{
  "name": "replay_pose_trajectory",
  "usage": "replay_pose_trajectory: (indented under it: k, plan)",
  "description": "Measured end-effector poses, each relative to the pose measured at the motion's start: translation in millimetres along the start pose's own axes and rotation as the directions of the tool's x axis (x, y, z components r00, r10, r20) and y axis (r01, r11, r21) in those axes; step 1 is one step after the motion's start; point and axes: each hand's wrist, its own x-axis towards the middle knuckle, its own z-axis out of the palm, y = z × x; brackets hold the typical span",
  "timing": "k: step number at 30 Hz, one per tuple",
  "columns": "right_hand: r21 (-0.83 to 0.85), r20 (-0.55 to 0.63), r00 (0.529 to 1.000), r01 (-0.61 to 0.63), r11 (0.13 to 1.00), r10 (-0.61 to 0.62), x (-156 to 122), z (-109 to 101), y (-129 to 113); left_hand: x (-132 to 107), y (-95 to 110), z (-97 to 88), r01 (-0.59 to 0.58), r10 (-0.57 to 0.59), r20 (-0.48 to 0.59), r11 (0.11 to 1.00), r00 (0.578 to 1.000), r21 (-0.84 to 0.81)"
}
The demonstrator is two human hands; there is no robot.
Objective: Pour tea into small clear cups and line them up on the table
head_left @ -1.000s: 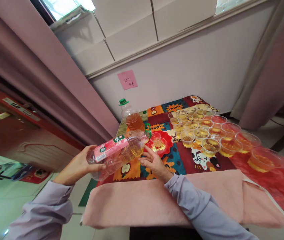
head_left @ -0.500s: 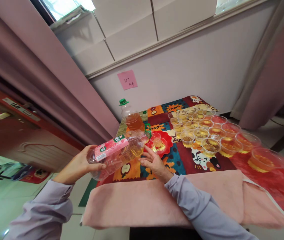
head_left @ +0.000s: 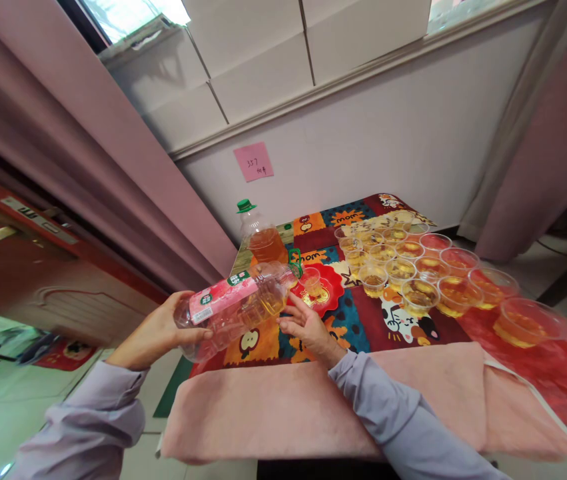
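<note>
My left hand (head_left: 173,327) is wrapped around the bottom end of a large clear plastic bottle (head_left: 236,303) with a pink label. The bottle tilts, its neck pointing right, and yellow liquid gathers near that end. A green ring handle hangs at the neck. Just below the neck is my right hand (head_left: 308,328), its fingers stretched out and apart, the tips against or very close to the bottle. The bottle's mouth is at a small clear plastic cup (head_left: 313,287) on a red scalloped plate (head_left: 336,283). Some yellow liquid shows in that cup.
Behind stands a second bottle (head_left: 266,243) with a green cap and amber liquid. Several filled clear cups (head_left: 420,293) crowd the right of the patterned tablecloth (head_left: 358,313). A pink cloth (head_left: 273,413) covers the front edge. A pink note (head_left: 254,161) is on the wall.
Hands and bottle hold nearly the same pose. The view has shifted very slightly.
</note>
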Motion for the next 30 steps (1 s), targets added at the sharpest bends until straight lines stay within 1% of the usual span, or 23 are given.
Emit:
replay_pose_trajectory:
  k: [12,16,19,21,24,26,27,28,30]
  plan:
    - [0.000,0.003,1.000,0.004,1.000,-0.004,2,-2,1,1,1,2.4,-0.007,0.007,-0.013,1.000,1.000,-0.021]
    - [-0.018,0.009,1.000,-0.008,1.000,0.008,0,-3,-1,2,-3,4.6,-0.005,0.005,-0.020,1.000,1.000,-0.020]
    - [-0.036,0.011,1.000,-0.021,0.999,0.021,-1,-3,-3,0,-11,11.9,0.003,-0.004,-0.023,0.998,1.000,-0.056]
    - [-0.057,0.005,1.000,-0.019,0.998,0.020,-1,-5,-6,-3,-19,22.2,0.006,-0.008,-0.015,0.993,1.000,-0.119]
    - [-0.091,-0.021,0.999,0.026,0.996,-0.028,1,-8,-12,-10,-37,47.4,0.003,-0.012,-0.036,0.972,0.999,-0.234]
    - [-0.115,-0.017,0.997,0.067,0.991,-0.070,2,-9,-19,-15,-51,70.0,-0.014,-0.004,-0.059,0.951,0.998,-0.309]
    - [-0.127,-0.002,0.996,0.086,0.988,-0.087,1,-9,-23,-17,-59,82.5,-0.017,0.001,-0.047,0.938,0.999,-0.347]
    - [-0.137,0.018,0.995,0.100,0.985,-0.098,0,-8,-28,-18,-68,95.5,-0.024,0.001,-0.059,0.927,0.998,-0.375]
    - [-0.152,0.064,0.991,0.122,0.981,-0.114,-4,-5,-38,-20,-84,121.3,-0.074,0.016,-0.137,0.898,0.991,-0.434]
